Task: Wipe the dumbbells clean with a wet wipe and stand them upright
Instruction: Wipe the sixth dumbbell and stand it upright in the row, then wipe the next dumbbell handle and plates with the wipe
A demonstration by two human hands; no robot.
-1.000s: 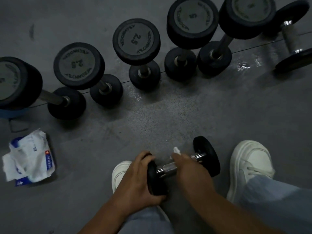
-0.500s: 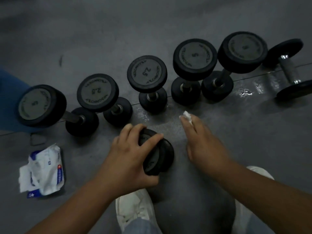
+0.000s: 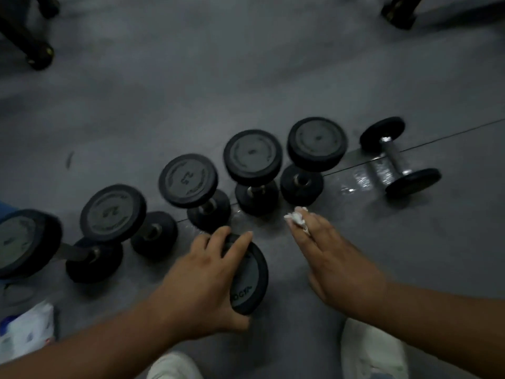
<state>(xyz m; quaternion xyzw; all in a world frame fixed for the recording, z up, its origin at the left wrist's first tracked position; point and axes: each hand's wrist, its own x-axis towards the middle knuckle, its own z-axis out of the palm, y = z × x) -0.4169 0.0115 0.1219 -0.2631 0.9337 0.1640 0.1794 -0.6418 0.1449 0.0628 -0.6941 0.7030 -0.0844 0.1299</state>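
Tipped small dumbbell [image 3: 247, 280] from lying flat a second ago onto end, near upright row [image 3: 252, 155] on floor [image 3: 273, 77]. Gripping top head with left hand [image 3: 202, 283], fingers curled over rim. Pinching wet wipe [image 3: 296, 218] between right hand [image 3: 336, 263] fingers, just right.

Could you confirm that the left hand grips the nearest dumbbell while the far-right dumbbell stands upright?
Not quite: the head view shows the far-right dumbbell lying on its side, while the left hand grips the nearest dumbbell.

The nearest dumbbell [image 3: 247, 283] shows partial letters "OGY" on its end cap; the upright dumbbell [image 3: 188, 180] at its eleven o'clock reads "2.5", blurred.
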